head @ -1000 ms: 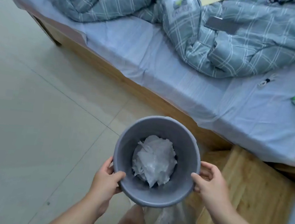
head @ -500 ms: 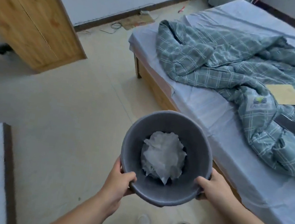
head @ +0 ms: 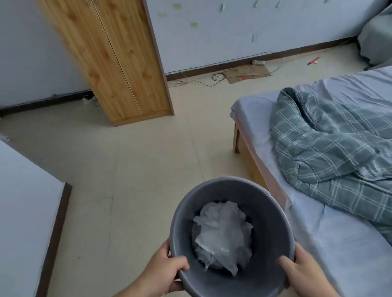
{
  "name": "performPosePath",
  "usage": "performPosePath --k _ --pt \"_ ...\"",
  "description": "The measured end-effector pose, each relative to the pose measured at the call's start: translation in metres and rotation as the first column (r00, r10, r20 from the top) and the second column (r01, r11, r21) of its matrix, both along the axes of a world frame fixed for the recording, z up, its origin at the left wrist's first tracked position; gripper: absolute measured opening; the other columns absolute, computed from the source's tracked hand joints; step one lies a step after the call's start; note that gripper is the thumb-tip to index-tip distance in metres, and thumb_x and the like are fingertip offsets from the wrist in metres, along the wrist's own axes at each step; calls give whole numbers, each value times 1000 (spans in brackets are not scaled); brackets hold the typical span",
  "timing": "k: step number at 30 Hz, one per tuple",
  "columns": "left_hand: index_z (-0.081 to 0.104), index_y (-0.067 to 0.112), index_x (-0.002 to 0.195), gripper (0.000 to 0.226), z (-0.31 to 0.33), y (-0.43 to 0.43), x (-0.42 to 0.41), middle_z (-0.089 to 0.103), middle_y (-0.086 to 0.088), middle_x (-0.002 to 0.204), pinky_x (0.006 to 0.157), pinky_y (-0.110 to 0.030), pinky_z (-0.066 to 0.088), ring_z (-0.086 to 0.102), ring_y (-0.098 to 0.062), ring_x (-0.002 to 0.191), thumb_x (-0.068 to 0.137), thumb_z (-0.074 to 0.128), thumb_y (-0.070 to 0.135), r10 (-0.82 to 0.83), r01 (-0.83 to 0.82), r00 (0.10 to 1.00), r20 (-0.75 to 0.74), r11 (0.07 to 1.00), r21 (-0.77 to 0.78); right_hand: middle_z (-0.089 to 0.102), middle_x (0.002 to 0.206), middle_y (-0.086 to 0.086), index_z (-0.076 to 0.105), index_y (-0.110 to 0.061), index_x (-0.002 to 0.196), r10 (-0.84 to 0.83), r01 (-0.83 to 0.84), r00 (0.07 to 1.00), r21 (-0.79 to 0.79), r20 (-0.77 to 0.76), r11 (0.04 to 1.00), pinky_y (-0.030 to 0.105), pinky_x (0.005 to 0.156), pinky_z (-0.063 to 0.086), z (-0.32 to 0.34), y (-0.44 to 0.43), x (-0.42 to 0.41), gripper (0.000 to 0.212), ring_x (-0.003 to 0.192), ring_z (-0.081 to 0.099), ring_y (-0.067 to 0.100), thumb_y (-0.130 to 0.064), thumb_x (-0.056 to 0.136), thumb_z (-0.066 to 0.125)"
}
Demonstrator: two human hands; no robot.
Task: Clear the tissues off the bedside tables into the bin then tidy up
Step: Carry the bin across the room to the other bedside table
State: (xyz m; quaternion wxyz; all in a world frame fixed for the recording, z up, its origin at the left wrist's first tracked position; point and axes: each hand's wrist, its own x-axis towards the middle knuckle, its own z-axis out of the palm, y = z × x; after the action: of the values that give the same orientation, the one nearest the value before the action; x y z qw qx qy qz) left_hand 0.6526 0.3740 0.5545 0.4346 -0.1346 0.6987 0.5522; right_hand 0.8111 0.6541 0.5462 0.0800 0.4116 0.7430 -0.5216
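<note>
- Holding the bin point(head: 266, 221) clear of the floor point(head: 138, 166), just beside the edge of the bed point(head: 350, 253), takes both hands. The left grip point(head: 164, 275) is clamped on the near-left rim, thumb hooked inside and fingers under the outer wall.
- The right grip point(head: 305, 273) is clamped on the near-right rim, thumb lying down the inner wall and fingers wrapped outside.
- Crumpled white tissues point(head: 222, 235) lie in a loose heap at the bottom of the bin, well below the rim.
- By its look the bin is thin grey plastic. It is probably light, stiffest at the rim, likely to flex at the wall, and smooth enough to slip in a slack hold. The rim, taken on opposite sides, looks the best place to hold it.
- The tissues look soft and almost weightless. They would probably spill if the bin tipped far, so it wants carrying mouth up.
- A checked quilt point(head: 337, 153) lies rumpled on the bed, and a wooden wardrobe point(head: 108, 46) stands against the far wall.
</note>
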Motion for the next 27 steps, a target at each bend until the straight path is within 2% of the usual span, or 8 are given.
performPosePath --k 2,6,9,13,15,17,22,27 --pt "69 29 118 62 13 18 -45 79 -9 103 68 -44 65 79 -27 83 62 65 4 45 -44 999 -27 999 23 74 69 -9 64 -31 92 83 -83 996 29 -21 996 21 43 51 13 28 -57 28 52 68 10 -34 66 55" --pt "68 28 117 51 23 41 -126 82 -3 96 69 -42 65 80 -24 85 75 64 -2 141 -136 987 -83 989 63 71 80 -27 58 -54 95 242 -232 967 116 -85 966 14 48 48 39 69 -165 32 66 68 -2 -45 65 54" --pt "68 25 117 47 17 52 -182 81 -6 97 68 -42 65 78 -25 87 83 61 -7 188 -182 978 -89 980 78 72 86 -26 56 -53 98 298 -287 948 99 -113 953 21 55 53 39 86 -232 30 70 70 1 -44 69 56" --pt "69 23 116 46 -6 57 -262 79 -10 99 65 -42 64 75 -30 90 85 61 -10 227 -223 971 -72 973 51 74 86 -19 54 -52 103 352 -352 931 24 -95 936 14 53 52 29 92 -315 30 71 71 0 -38 77 59" --pt "69 22 115 45 -23 63 -309 81 -9 94 65 -44 64 74 -31 91 85 61 -11 223 -219 973 -58 974 55 72 92 -14 53 -49 109 360 -362 929 -13 -81 932 15 57 52 24 98 -360 31 75 70 3 -33 83 59" --pt "68 20 114 43 -35 75 -354 80 -12 99 65 -45 64 73 -30 91 87 60 -12 213 -211 976 -47 976 50 69 98 -14 53 -46 111 370 -372 927 -32 -62 928 19 64 52 25 110 -407 30 82 68 7 -29 87 59" --pt "66 18 116 42 -16 125 -471 83 -5 92 72 -48 67 73 -32 91 88 59 -12 135 -130 990 -33 985 116 69 85 -17 56 -49 97 310 -307 948 50 -71 950 23 69 49 50 156 -511 24 80 65 3 -29 84 59" --pt "69 25 116 45 3 193 -585 81 -8 105 67 -42 64 75 -28 91 87 63 -9 47 -32 994 -95 988 152 71 96 -11 57 -46 103 210 -204 973 69 -97 977 37 77 59 51 221 -590 25 88 69 14 -33 82 61"
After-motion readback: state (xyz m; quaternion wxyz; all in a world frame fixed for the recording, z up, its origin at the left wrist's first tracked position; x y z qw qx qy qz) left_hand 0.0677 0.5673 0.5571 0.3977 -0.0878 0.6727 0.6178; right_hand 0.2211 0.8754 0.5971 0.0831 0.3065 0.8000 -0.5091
